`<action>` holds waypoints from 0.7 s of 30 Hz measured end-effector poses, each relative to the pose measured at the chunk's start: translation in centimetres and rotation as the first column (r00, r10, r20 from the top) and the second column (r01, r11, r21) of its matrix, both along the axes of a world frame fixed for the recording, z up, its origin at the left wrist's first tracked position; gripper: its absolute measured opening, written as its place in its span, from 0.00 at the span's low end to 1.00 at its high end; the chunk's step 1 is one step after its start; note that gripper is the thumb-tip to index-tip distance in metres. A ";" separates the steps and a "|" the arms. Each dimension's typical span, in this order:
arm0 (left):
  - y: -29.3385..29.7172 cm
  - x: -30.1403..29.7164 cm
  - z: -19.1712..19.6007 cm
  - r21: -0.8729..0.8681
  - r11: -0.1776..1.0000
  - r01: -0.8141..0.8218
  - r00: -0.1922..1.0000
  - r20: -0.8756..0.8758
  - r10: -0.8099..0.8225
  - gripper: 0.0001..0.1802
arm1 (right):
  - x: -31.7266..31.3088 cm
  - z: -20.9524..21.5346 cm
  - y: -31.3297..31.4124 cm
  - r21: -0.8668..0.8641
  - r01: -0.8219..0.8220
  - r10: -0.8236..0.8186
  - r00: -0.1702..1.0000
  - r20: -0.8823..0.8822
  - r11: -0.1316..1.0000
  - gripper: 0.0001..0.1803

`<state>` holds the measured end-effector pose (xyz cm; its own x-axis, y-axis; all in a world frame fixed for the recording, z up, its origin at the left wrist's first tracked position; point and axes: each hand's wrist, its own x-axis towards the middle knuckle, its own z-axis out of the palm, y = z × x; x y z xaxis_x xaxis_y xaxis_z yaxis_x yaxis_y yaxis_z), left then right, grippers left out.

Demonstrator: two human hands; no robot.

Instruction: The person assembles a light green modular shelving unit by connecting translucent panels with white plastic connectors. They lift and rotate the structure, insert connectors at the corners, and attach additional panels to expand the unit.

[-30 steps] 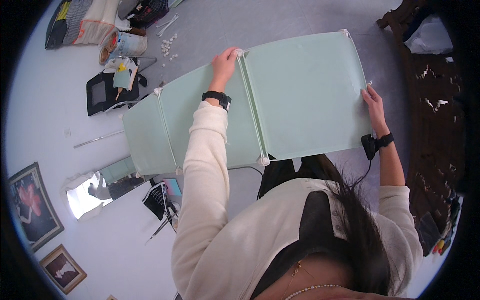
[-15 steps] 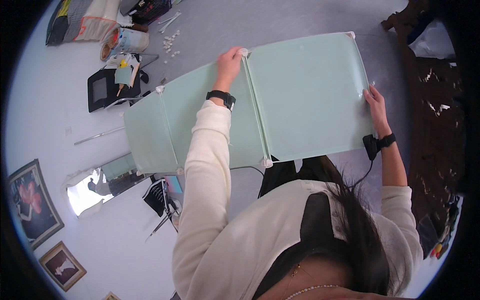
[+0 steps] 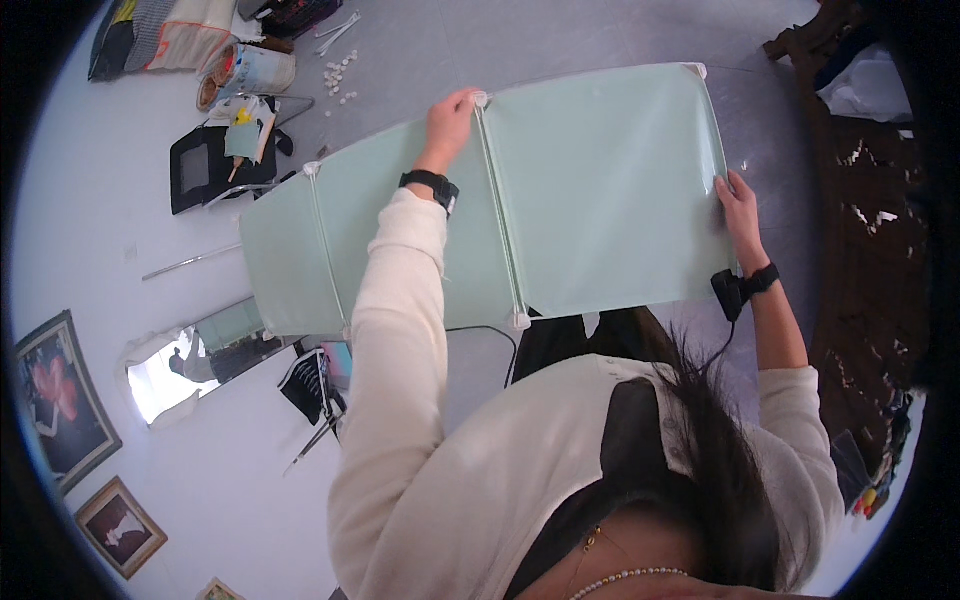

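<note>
A long assembled panel unit [image 3: 605, 190] of pale green sheets, joined by thin white bars, lies across in front of my body. Round white connectors [image 3: 480, 99] sit at its joints and corners. My left hand [image 3: 450, 127] is closed over the far edge, right beside the connector at the middle joint; its fingertips are partly hidden behind the edge. On the right end, my right hand [image 3: 738, 207] grips the side edge, thumb on the green face and fingers around the outside. Both wrists wear black bands, and a small black device [image 3: 728, 295] hangs at the right one.
Small white pieces [image 3: 340, 75] and white rods [image 3: 338, 33] lie on the grey floor at the far left. A black chair [image 3: 205, 170] with things on it stands near the unit's left end. Dark carved wooden furniture [image 3: 865, 290] runs along the right.
The panel unit has shifted slightly to the left, and both hands have moved along with it. Their grips look the same.
</note>
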<state>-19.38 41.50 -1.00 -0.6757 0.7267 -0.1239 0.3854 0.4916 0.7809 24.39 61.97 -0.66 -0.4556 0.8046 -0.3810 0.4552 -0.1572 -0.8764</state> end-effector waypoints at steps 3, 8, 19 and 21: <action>-0.1 -0.8 0.0 0.010 0.992 0.122 0.991 -0.061 -0.121 0.17 | 0.0 1.1 -0.6 -0.043 0.045 -0.043 0.998 0.047 0.998 0.24; -3.7 2.5 2.7 0.066 0.996 0.062 0.952 -0.304 -0.039 0.22 | 1.5 2.6 -1.4 -0.090 -0.070 0.074 0.996 0.042 0.993 0.27; -18.1 26.0 3.8 0.489 0.871 -0.047 0.980 -0.148 0.136 0.26 | 4.8 0.8 -3.9 0.110 -0.065 0.057 0.995 0.078 0.992 0.28; -17.7 26.9 2.4 0.517 0.854 -0.065 0.972 -0.160 0.171 0.27 | 4.6 0.8 -4.2 0.068 -0.062 0.059 0.997 0.053 0.996 0.27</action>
